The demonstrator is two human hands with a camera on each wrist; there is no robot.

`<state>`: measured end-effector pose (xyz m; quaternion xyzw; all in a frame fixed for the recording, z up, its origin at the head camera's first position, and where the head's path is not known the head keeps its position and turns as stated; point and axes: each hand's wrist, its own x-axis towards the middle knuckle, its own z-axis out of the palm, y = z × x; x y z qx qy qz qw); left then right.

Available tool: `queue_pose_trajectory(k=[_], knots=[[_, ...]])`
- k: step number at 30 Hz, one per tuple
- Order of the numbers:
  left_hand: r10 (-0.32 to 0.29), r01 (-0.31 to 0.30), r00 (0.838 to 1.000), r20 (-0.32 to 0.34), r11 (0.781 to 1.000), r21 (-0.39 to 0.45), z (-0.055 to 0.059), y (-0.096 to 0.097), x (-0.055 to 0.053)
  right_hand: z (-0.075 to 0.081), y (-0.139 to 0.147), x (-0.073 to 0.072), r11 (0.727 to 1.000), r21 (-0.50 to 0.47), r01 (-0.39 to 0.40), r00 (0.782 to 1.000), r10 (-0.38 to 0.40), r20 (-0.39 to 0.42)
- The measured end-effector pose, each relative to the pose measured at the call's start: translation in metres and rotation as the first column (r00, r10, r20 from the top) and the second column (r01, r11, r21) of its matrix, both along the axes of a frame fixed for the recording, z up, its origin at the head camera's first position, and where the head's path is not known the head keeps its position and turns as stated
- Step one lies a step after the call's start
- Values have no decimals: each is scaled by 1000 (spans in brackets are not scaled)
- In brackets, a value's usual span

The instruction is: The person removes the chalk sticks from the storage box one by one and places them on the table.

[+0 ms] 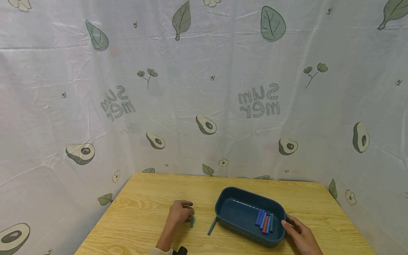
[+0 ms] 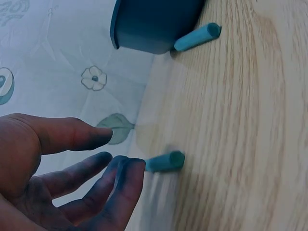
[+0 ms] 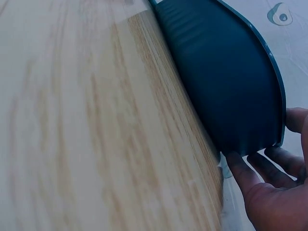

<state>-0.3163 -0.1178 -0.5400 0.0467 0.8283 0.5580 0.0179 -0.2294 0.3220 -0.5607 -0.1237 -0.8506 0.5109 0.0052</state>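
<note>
My left hand [image 1: 181, 211] hovers low over the table with thumb and fingers spread apart. Just past its fingertips lies a green chalk stick [image 2: 166, 161], partly hidden by the fingers in the left wrist view. A second green chalk stick [image 1: 212, 226] lies on the table against the near left side of a dark blue tray [image 1: 248, 233]. Inside the tray, blue chalk sticks [image 1: 259, 217], a red one [image 1: 265, 224] and a green one [image 1: 271, 223] lie side by side at the right end. My right hand [image 1: 301, 233] grips that end, thumb at the rim and fingers against the outer wall.
The wood-grain table [image 1: 153, 191] ends at a pale printed curtain [image 1: 178, 148] behind it and along both sides. A dark wrist strap [image 1: 182, 250] shows on the left arm near the bottom edge.
</note>
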Motion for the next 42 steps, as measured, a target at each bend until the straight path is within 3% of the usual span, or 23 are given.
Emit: queue_pose_trajectory(k=[8, 18, 26, 34, 42], knots=[[-22, 22, 999, -41, 1000, -7, 9, 13, -1, 0, 1, 2, 1000, 11, 4, 1000, -4, 1], [-64, 65, 993, -100, 998, 2, 33, 33, -2, 1, 2, 1, 1000, 13, 4, 1000, -4, 2], [-139, 124, 963, -232, 989, -77, 49, 60, -6, 2, 2, 1, 1000, 2, 6, 1000, -6, -4], [-194, 160, 943, -271, 977, -140, 57, 91, -10, 1, 1, 2, 1000, -7, 15, 1000, -15, -13], [-245, 170, 925, -290, 951, -259, 53, 122, -14, -1, 0, 4, 1000, -6, 21, 999, -22, -31]])
